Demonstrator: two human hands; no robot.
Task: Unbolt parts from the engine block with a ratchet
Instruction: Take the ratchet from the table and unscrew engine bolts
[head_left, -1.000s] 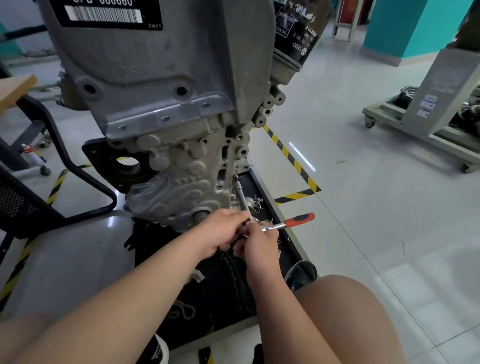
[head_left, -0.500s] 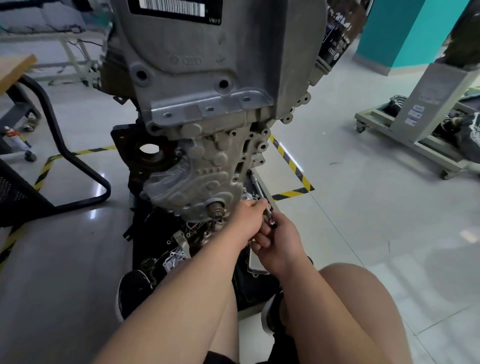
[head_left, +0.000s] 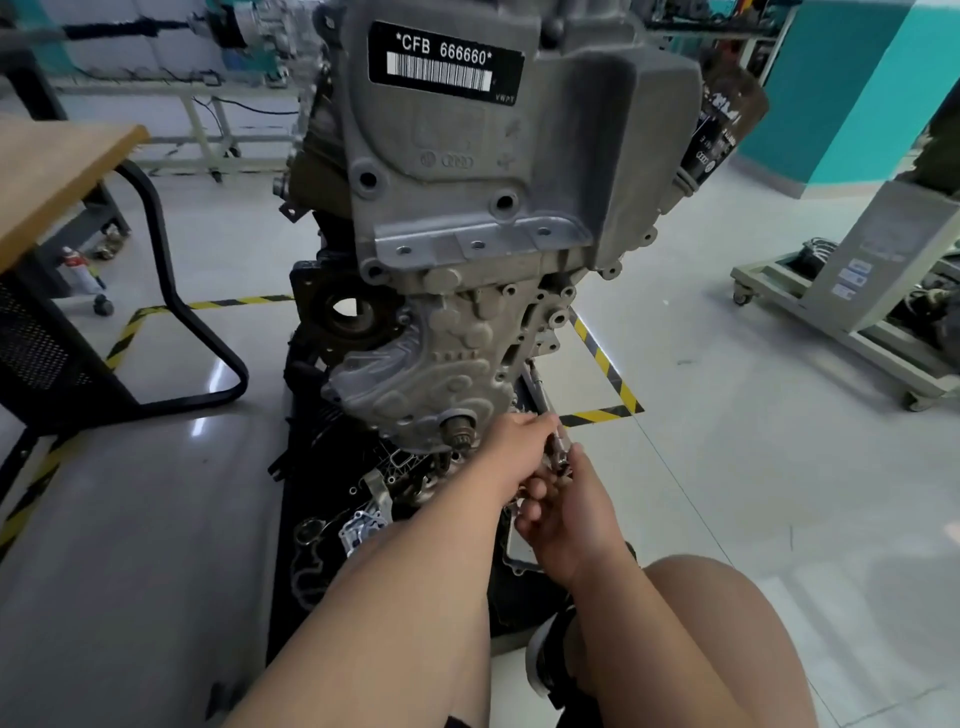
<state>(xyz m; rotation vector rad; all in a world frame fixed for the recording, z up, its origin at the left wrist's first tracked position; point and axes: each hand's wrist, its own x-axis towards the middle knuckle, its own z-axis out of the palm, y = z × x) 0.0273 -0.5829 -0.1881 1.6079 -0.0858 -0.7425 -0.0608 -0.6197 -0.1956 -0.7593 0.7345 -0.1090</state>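
1 bare knee (head_left: 727, 649) and a dark, pale-rimmed shoe (head_left: 550, 649) sit nearest. Just past them the right hand (head_left: 569, 519) has its fingers curled tight round the lower end of the ratchet (head_left: 557, 452), whose handle is hidden inside the fist. The left hand (head_left: 519, 439), back upward, closes over the slim steel bar just above; its fingertips are out of sight behind it. That bar runs up and away, tilted, to the lower right edge of the engine block (head_left: 467, 218). The block is rough cast grey metal, lumpy with round bosses and bolt holes, with a ribbed shaft stub (head_left: 460, 428) at its foot. It stands over a black tray (head_left: 283, 613) littered with pale flat metal parts (head_left: 363, 527). High on the block a black label (head_left: 444, 62) reads CFB 666660 above a barcode. Beyond, yellow-and-black tape (head_left: 605, 364) crosses the glossy grey floor (head_left: 727, 467). A wooden tabletop (head_left: 47, 171) sits at the left and a pale wheeled cart (head_left: 831, 332) at the right.
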